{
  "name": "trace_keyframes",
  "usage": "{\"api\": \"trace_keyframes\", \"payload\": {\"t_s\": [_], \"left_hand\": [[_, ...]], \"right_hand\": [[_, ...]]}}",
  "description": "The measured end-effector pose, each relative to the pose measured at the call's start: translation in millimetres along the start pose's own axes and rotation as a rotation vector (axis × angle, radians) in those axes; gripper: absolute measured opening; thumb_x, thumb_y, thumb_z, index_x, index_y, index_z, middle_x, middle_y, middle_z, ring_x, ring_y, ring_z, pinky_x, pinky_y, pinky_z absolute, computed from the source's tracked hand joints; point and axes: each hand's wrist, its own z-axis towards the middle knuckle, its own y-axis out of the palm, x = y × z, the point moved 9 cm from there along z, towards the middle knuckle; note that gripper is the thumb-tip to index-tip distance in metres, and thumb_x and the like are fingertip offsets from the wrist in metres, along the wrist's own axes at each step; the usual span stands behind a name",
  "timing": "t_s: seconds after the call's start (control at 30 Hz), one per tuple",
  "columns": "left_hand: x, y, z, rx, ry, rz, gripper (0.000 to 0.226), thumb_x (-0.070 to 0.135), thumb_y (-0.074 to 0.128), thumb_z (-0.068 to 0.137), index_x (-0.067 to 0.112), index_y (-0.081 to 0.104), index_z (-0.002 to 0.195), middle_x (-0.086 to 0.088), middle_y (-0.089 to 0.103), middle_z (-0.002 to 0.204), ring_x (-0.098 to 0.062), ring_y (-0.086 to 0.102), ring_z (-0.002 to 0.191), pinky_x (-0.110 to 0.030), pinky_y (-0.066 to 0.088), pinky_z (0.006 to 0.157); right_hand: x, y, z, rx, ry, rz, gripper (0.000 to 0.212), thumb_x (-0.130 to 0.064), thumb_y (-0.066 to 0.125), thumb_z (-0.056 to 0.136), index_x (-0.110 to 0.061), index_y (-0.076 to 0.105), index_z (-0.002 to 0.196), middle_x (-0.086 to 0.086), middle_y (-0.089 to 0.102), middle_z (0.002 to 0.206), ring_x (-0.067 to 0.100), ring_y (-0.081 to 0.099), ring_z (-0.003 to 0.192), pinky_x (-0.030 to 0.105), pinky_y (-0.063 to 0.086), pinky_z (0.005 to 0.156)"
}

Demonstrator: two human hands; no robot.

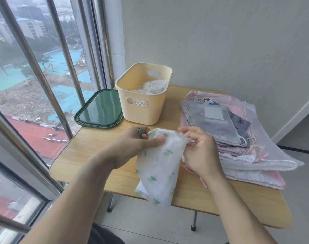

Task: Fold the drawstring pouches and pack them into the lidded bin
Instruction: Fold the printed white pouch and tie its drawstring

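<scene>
Bin (143,110): few folded pouches in already, lid (100,110) off beside it. Both hands, left (132,147) & right (199,152), pinch cactus-print pouch (159,166) just in front; stack (238,138) right of bin still unfolded.

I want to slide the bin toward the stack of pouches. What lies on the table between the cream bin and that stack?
Nothing: in the head view the stretch of table between the cream bin and the pouch stack is bare wood.

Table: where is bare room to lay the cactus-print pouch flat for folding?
Bare wood lies on the table in front of the green lid and cream bin, left of the pouch pile. The right side is crowded by that pile.
</scene>
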Motion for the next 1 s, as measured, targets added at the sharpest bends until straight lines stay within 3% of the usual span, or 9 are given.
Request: {"api": "trace_keyframes", "payload": {"t_s": [0.1,0.2,0.3,0.4,0.53,0.63,0.87,0.93,1.0], "left_hand": [[-1.3,8.3,-2.0,-0.066,-0.021,0.077,0.068,0.055,0.072,0.077,-0.003,0.062,0.11,-0.025,0.068,0.105,-0.021,0.064,0.087,-0.038,0.05,0.08],[-8.3,17.3,-2.8,-0.12,-0.068,0.1,0.063,0.06,0.065,0.082,0.005,0.066,0.112,-0.019,0.07,0.11,-0.03,0.067,0.097,-0.05,0.051,0.095],[-16.7,27.8,-3.5,-0.139,-0.145,-0.016,0.05,0.053,0.063,0.09,0.009,0.068,0.113,-0.009,0.074,0.106,-0.026,0.07,0.099,-0.041,0.056,0.089],[-15.4,37.7,-3.5,-0.148,-0.162,-0.144,0.042,0.038,0.055,0.099,0.002,0.066,0.118,-0.008,0.074,0.106,-0.021,0.07,0.096,-0.036,0.056,0.082],[-2.9,33.7,-0.4,-0.096,-0.076,-0.321,0.034,0.025,0.057,0.098,-0.003,0.066,0.117,-0.018,0.072,0.109,-0.026,0.069,0.096,-0.036,0.056,0.084],[-0.8,31.0,0.9,-0.055,-0.063,-0.447,0.03,0.021,0.06,0.095,-0.001,0.067,0.113,-0.015,0.072,0.102,-0.025,0.07,0.089,-0.033,0.058,0.075],[-12.7,43.4,-7.3,-0.244,-0.222,-0.313,0.037,0.023,0.066,0.089,0.001,0.066,0.118,-0.014,0.071,0.117,-0.025,0.069,0.104,-0.037,0.058,0.088],[-9.5,41.6,-8.0,-0.208,-0.231,-0.299,0.036,0.025,0.069,0.089,0.002,0.067,0.117,-0.012,0.073,0.112,-0.024,0.071,0.099,-0.038,0.06,0.084],[-3.3,27.1,-3.4,-0.067,-0.186,-0.29,0.042,0.031,0.064,0.089,0.002,0.064,0.119,-0.01,0.074,0.108,-0.023,0.072,0.096,-0.04,0.061,0.078]], "right_hand": [[11.1,-2.5,3.8,0.011,0.107,0.134,0.038,0.011,0.066,0.083,-0.019,0.072,0.06,0.003,0.072,0.097,0.013,0.067,0.082,0.022,0.051,0.069],[26.7,12.4,1.9,-0.121,0.362,0.454,0.022,0.008,0.055,0.075,0.001,0.075,0.081,0.021,0.069,0.082,0.032,0.062,0.072,0.038,0.048,0.063],[29.5,22.1,-2.6,-0.243,0.466,0.649,0.064,-0.014,0.06,0.046,0.024,0.057,0.097,0.026,0.053,0.089,0.041,0.043,0.078,0.042,0.03,0.064],[21.4,17.7,-1.8,-0.258,0.475,0.719,0.051,-0.029,0.073,0.054,0.006,0.062,0.088,0.02,0.055,0.083,0.034,0.05,0.075,0.041,0.035,0.066],[16.8,-4.2,3.7,-0.156,0.409,0.645,0.031,-0.025,0.08,0.072,-0.002,0.078,0.091,0.021,0.073,0.098,0.029,0.068,0.088,0.037,0.052,0.08],[15.6,-5.0,3.9,-0.154,0.39,0.632,0.039,-0.033,0.066,0.082,-0.003,0.074,0.106,0.018,0.074,0.108,0.023,0.07,0.092,0.032,0.057,0.075],[21.7,-4.5,4.0,-0.043,0.414,0.683,0.035,-0.032,0.06,0.093,0.0,0.068,0.105,0.022,0.064,0.103,0.03,0.061,0.095,0.042,0.05,0.085],[19.3,-6.4,7.4,-0.042,0.37,0.691,0.035,-0.034,0.068,0.091,-0.004,0.065,0.11,0.017,0.066,0.109,0.029,0.063,0.1,0.042,0.051,0.085],[16.8,-5.9,9.9,-0.1,0.331,0.629,0.055,-0.041,0.082,0.079,-0.014,0.06,0.121,0.01,0.066,0.123,0.026,0.065,0.11,0.041,0.054,0.088]]}}
